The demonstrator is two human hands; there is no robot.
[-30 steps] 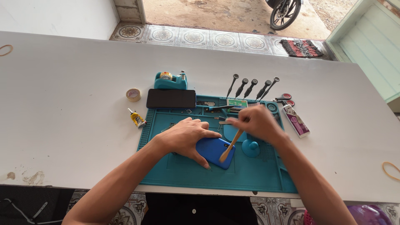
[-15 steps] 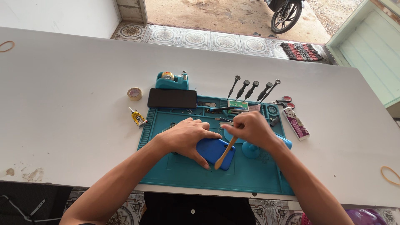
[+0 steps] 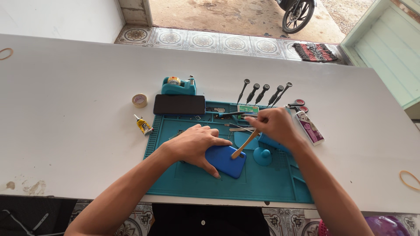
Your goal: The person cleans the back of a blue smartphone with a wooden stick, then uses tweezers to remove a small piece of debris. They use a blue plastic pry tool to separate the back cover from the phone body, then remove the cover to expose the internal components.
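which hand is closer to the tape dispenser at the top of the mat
Left. The left hand lies on the blue phone, roughly below the teal tape dispenser. The right hand, gripping a wooden stick, sits farther off to its right.

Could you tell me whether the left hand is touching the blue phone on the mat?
Touching. The head view shows the left hand lying flat on the blue phone, fingers pressed over its top.

Five screwdrivers (image 3: 262, 92) upper centre, two phones (image 3: 179, 104), two glue tubes (image 3: 143, 125), one tape dispenser (image 3: 177, 86), one tape roll (image 3: 139, 100) at left, two hands (image 3: 194, 144)
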